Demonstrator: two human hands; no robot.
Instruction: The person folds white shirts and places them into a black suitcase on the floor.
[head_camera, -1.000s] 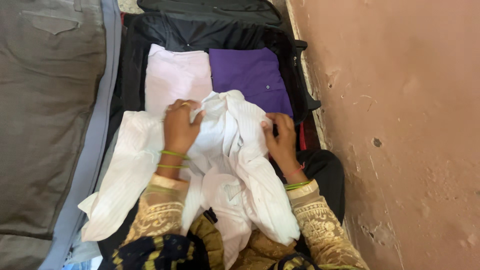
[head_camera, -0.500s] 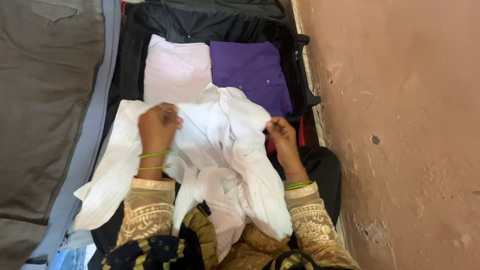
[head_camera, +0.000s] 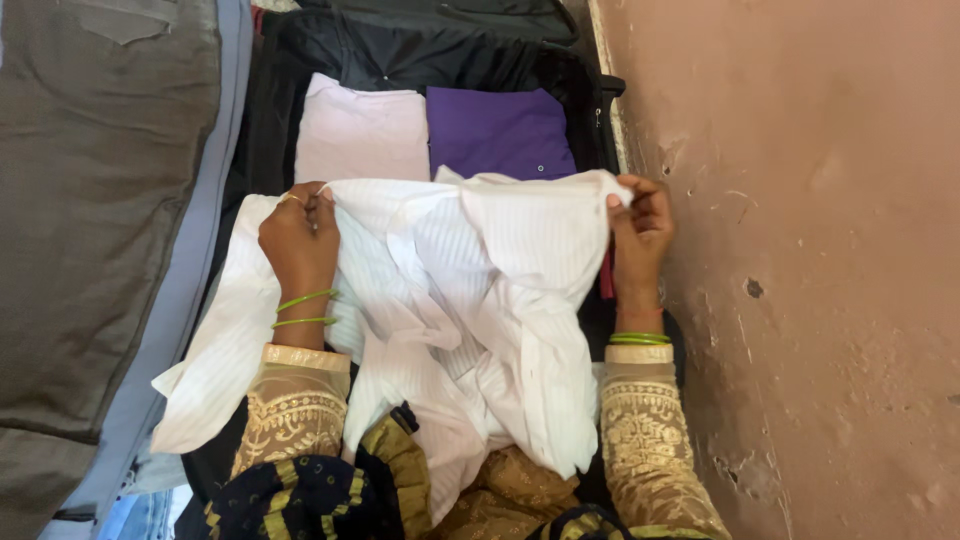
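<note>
Two hands (head_camera: 300, 240), one white shirt (head_camera: 480, 290)

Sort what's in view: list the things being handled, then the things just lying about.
In hand:
- white striped shirt, stretched between both hands
- left hand, gripping one edge
- right hand, gripping the other edge
- black suitcase, open beneath the shirt

Lying about:
- folded pale pink garment in the suitcase
- folded purple garment beside it
- grey trousers
- pink wall

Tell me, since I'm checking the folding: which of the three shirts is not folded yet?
The white striped shirt, spread between the left hand and right hand. The pale pink shirt and purple shirt lie folded.
</note>
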